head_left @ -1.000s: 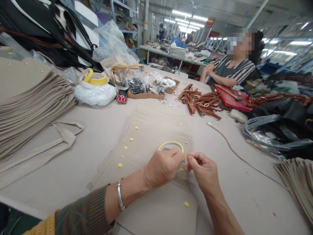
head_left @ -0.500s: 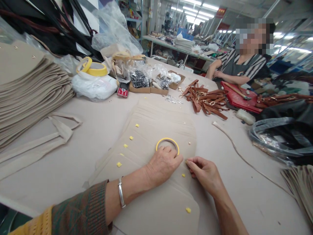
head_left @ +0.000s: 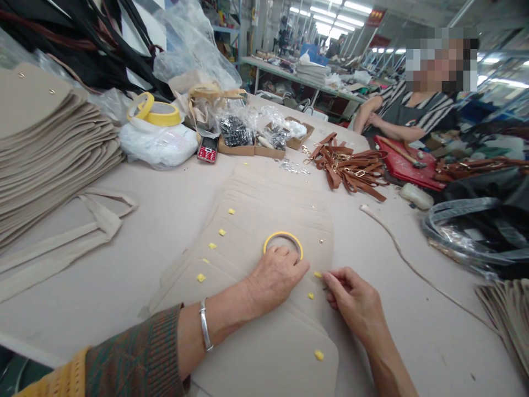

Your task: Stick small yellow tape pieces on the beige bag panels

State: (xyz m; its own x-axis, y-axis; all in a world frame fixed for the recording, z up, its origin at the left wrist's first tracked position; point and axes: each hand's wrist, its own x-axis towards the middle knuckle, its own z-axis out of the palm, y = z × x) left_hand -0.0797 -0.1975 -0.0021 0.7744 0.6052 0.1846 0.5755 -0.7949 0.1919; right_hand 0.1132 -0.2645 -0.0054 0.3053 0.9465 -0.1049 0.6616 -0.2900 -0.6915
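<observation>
The right hand (head_left: 359, 302) shifted rightward, baring yellow tape (head_left: 318, 274).

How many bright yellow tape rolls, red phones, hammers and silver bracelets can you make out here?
Bright yellow tape rolls: 3 (1 at the left hand, 2 atop the white bag)
Red phone: 1
Hammer: 1
Silver bracelet: 1
Total: 6

Pale tabletop (head_left: 136, 264) across foreground, whitish edge at 8 o'clock. Second, long table (head_left: 268, 66) toward 12, thin pale legs, top crowded, blue bin (head_left: 316, 55) and white stack (head_left: 312, 71) on it. Blue shelves (head_left: 226, 29) between 11 and 12, loaded. Greyish ceiling (head_left: 417, 14), rows of bright tube lights (head_left: 325, 20) at 1 o'clock, running deep into hall. Red sign (head_left: 376, 18) hung at 1. Bluish metal frames (head_left: 509, 98) at 2. Far end blurred.
</observation>
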